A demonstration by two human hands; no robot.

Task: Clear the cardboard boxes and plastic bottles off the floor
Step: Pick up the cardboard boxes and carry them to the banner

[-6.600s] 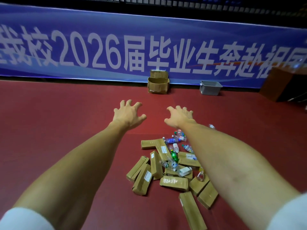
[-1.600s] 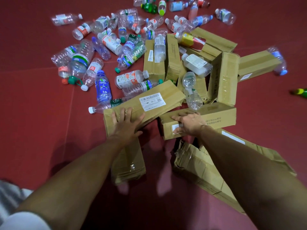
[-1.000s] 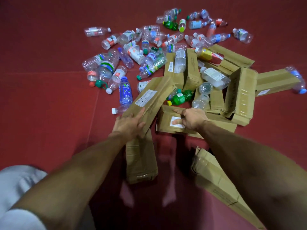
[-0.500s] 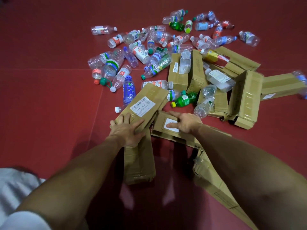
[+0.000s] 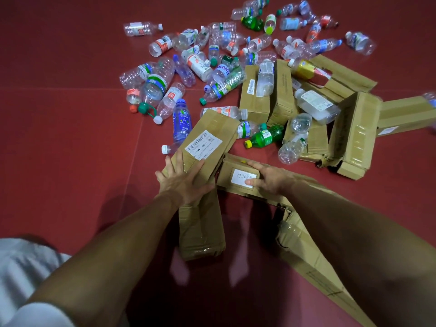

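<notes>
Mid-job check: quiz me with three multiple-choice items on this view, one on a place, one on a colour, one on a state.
1. Where does the green bottle nearest the hands lie?
A. inside a box
B. on the floor, beyond the right hand that grips the white-label box
C. on a chair

2. What colour is the floor?
A. blue
B. red
C. grey

3. What is the left hand doing?
A. holding a bottle
B. hanging free
C. pressing flat on the barcode box

Answers:
1 B, it lies on the floor among the boxes.
2 B, red shows all round the pile.
3 C, its fingers lie spread on the cardboard.
</notes>
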